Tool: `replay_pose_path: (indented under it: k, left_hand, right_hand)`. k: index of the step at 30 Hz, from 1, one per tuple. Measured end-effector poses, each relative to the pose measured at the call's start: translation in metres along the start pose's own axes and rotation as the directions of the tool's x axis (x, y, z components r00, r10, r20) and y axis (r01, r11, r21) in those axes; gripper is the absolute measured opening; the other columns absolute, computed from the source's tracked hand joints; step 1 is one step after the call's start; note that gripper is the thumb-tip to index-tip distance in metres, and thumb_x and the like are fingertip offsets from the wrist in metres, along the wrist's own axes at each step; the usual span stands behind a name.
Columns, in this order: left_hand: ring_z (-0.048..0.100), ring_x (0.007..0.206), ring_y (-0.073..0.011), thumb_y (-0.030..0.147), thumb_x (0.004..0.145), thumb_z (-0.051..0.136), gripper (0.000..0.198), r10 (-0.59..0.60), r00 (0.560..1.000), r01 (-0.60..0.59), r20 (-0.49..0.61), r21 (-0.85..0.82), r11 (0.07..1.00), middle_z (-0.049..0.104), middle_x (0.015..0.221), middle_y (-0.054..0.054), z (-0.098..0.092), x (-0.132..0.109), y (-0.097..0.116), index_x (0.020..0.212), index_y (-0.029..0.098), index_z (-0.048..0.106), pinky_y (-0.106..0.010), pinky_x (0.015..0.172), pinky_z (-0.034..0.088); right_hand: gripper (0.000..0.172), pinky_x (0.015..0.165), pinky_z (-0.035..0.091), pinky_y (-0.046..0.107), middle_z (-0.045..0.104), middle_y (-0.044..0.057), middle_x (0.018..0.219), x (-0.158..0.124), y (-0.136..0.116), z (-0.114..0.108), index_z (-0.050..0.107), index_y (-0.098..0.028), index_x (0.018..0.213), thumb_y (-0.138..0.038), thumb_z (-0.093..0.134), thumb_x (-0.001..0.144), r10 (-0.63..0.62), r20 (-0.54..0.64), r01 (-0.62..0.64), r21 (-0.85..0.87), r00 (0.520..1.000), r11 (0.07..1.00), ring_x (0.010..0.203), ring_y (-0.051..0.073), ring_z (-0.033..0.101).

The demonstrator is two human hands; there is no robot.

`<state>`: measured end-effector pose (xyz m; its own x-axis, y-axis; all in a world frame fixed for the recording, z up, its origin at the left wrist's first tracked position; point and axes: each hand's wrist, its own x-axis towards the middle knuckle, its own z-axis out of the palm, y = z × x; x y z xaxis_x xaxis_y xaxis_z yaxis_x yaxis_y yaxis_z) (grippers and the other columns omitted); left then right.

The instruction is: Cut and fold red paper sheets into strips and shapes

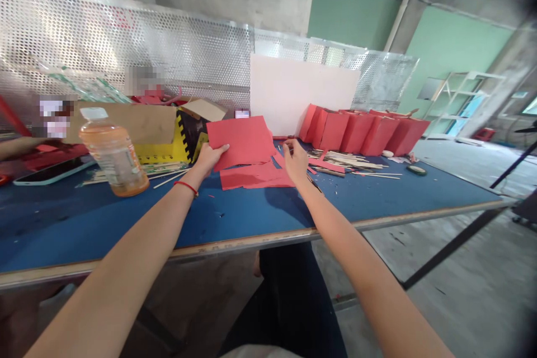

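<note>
My left hand [208, 158] pinches the lower left corner of a red paper sheet [241, 141] and holds it tilted up off the blue table [126, 218]. A red string bracelet circles that wrist. My right hand [296, 161] hovers over more red sheets [255, 176] lying flat on the table, its fingers curled toward the scraps on the right; whether it holds anything is hidden. A dark, thin tool [314, 183] lies under that wrist.
An orange drink bottle [113, 152] stands at the left near a phone [52, 170]. A cardboard box [168, 131] sits behind. A row of folded red paper pieces [363, 131] and wooden sticks [356, 163] lie at the right. A white board [302, 92] leans on perforated metal.
</note>
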<state>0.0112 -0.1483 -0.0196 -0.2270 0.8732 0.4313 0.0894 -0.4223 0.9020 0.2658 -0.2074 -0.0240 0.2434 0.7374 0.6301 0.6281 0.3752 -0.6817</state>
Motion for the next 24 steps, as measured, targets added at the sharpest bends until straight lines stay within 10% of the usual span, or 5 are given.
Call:
replay_pose_path:
  k: [9, 24]
  left_hand:
    - [0.070, 0.107, -0.0323, 0.034, 0.052, 0.090, 0.055, -0.064, 0.958, 0.078, 0.280, -0.037, 0.996, 0.076, 0.111, -0.014, 0.001, -0.010, 0.000, 0.101, 0.016, 0.074, -0.046, 0.099, 0.054]
    - [0.071, 0.106, -0.0338, 0.032, 0.045, 0.093, 0.063, -0.148, 0.926, 0.170, 0.346, -0.034, 0.985, 0.077, 0.110, -0.013, 0.000, -0.009, 0.002, 0.104, 0.018, 0.074, -0.049, 0.097, 0.055]
  right_hand:
    - [0.024, 0.064, 0.053, 0.028, 0.072, 0.003, 0.083, 0.015, 0.023, 0.017, 0.066, -0.019, 0.088, -0.040, 0.061, 0.077, 0.138, 0.146, -0.184, 0.372, 0.980, 0.910, 0.074, 0.018, 0.067]
    - [0.026, 0.042, 0.040, 0.023, 0.051, -0.005, 0.049, 0.011, 0.023, 0.010, 0.057, -0.020, 0.059, -0.042, 0.069, 0.065, 0.242, 0.143, -0.281, 0.478, 0.960, 0.832, 0.044, 0.011, 0.047]
